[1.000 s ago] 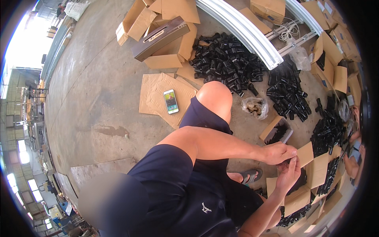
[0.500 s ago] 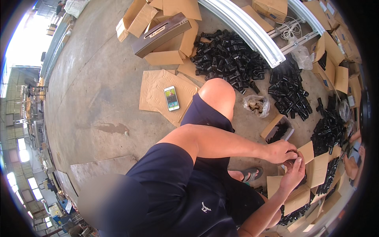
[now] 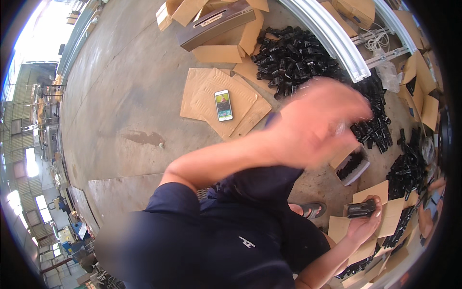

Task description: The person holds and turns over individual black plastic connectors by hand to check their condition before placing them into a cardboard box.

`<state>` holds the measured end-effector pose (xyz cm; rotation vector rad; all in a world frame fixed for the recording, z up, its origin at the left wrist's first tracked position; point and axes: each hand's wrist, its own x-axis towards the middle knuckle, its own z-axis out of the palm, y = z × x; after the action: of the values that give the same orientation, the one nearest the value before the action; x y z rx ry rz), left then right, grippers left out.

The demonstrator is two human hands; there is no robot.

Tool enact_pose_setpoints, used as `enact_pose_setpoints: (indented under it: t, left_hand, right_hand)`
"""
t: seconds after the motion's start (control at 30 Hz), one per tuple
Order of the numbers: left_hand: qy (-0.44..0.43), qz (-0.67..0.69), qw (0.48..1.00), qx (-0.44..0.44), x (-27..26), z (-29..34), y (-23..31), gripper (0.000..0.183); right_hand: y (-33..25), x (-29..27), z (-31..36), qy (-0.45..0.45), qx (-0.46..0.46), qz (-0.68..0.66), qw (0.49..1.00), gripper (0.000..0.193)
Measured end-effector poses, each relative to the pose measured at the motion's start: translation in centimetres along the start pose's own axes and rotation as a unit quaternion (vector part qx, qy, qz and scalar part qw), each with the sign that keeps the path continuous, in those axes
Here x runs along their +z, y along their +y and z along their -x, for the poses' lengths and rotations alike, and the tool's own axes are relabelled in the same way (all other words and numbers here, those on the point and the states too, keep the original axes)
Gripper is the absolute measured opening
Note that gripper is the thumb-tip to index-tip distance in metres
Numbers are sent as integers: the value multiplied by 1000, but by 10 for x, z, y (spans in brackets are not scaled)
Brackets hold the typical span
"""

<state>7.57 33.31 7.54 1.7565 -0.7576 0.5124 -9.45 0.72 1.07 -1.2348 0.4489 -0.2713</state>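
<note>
My right hand [image 3: 369, 227] is closed around a short, dark black plastic part [image 3: 361, 209], holding it over an open cardboard box [image 3: 373, 190]. My left hand [image 3: 320, 123] is smeared by motion, stretched out above my knee and in front of a pile of black parts [image 3: 296, 60]. A small pale, shiny spot shows by its fingers, too blurred to name. Just beyond the left hand stands a small box [image 3: 357, 177] with thin dark pieces inside.
A phone [image 3: 223, 106] lies on flat cardboard sheets [image 3: 196, 98]. White metal rails [image 3: 337, 41] cross the top right. Another black pile [image 3: 406, 166] spreads at the right, near another person's arm [image 3: 425, 219]. A long brown metal part [image 3: 219, 26] rests on opened cartons.
Both hands were together over the cardboard box. The left hand has swung away, up and to the left, while the right hand stays by the box with the black part now plainly visible.
</note>
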Motion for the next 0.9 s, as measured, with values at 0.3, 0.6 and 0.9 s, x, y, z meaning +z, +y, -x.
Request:
enact_pose_setpoints:
  t: [0.3,0.6,0.9]
  left_hand:
    - [-30,-310,816,-487,-161,265,-191,24]
    - [-136,-333,734,-576,-155,339,-214,30]
    - [-156,-344,733,-566,-151,346,-232,31]
  right_hand:
    - [51,93,55,-178,88,165,966,29]
    - [66,112,62,-125,45,200,971,23]
    - [62,120,60,-127,35,220,967,27]
